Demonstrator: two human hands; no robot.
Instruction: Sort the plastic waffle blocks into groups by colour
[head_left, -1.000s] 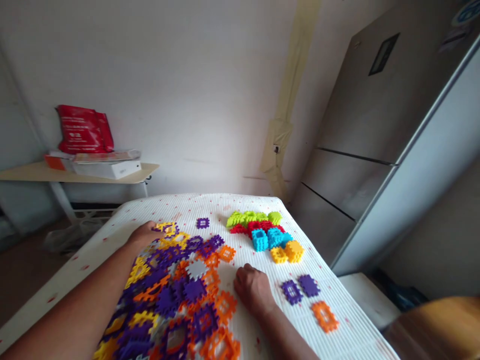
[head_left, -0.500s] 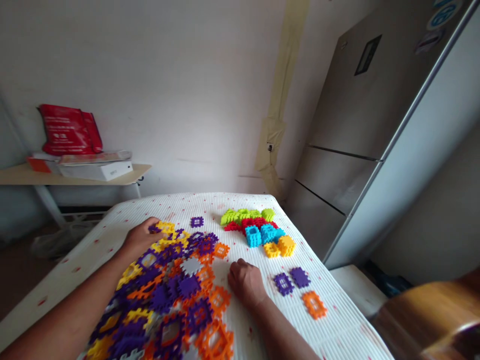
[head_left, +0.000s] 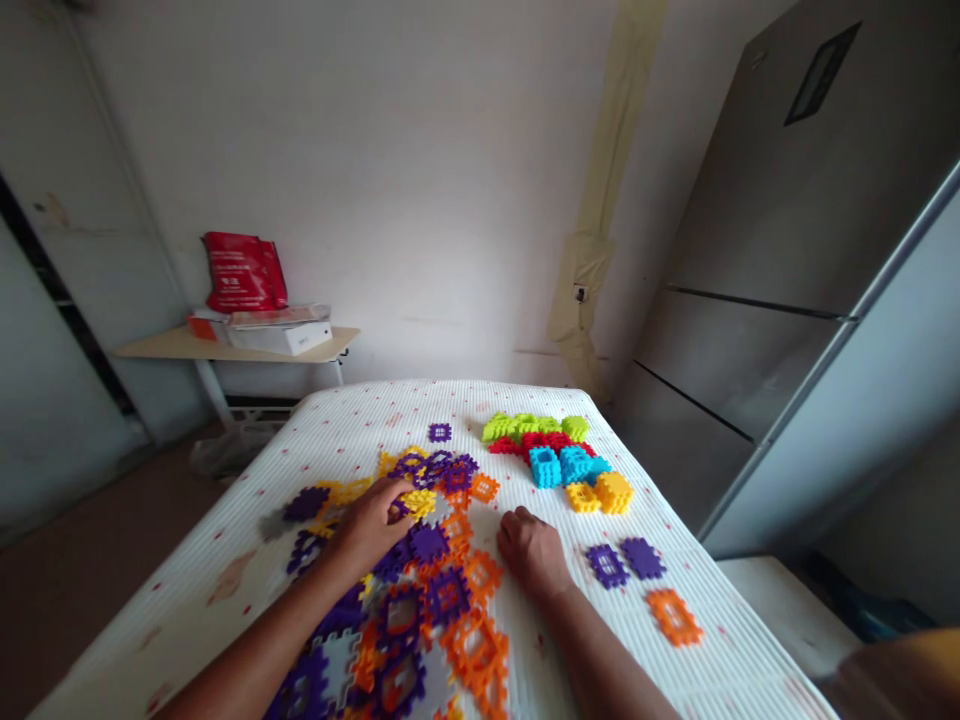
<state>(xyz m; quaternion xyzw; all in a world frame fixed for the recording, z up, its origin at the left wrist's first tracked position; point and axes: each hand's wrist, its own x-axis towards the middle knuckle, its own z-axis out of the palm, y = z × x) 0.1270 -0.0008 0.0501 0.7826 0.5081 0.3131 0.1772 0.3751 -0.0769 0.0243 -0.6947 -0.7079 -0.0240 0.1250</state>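
Note:
My left hand (head_left: 379, 525) is over the pile of flat interlocking plastic pieces (head_left: 401, 620), its fingers and thumb closed around yellow interlocking pieces (head_left: 418, 502). A purple edge shows beside them. Purple, orange, yellow and grey pieces lie loosely around and below that hand, some with window-like openings. Just right of the pile, my right hand (head_left: 532, 550) rests on the table as a loose fist, knuckles up. No piece shows in it, though its palm side is hidden. A blurred solid purple piece (head_left: 306, 503) lies left of my left hand.
Beyond my right hand stand green (head_left: 525, 428), red (head_left: 551, 441), blue (head_left: 574, 464) and yellow stacks (head_left: 613, 492). Two purple pieces (head_left: 643, 558) and an orange one (head_left: 673, 616) lie at right. One purple piece (head_left: 440, 432) lies farther back. A fridge (head_left: 750, 300) stands beyond the table.
My left hand has come from the pile's far left edge in toward its middle, with yellow pieces in it. Pieces on the left have shifted. My right hand stays put; the view has turned left.

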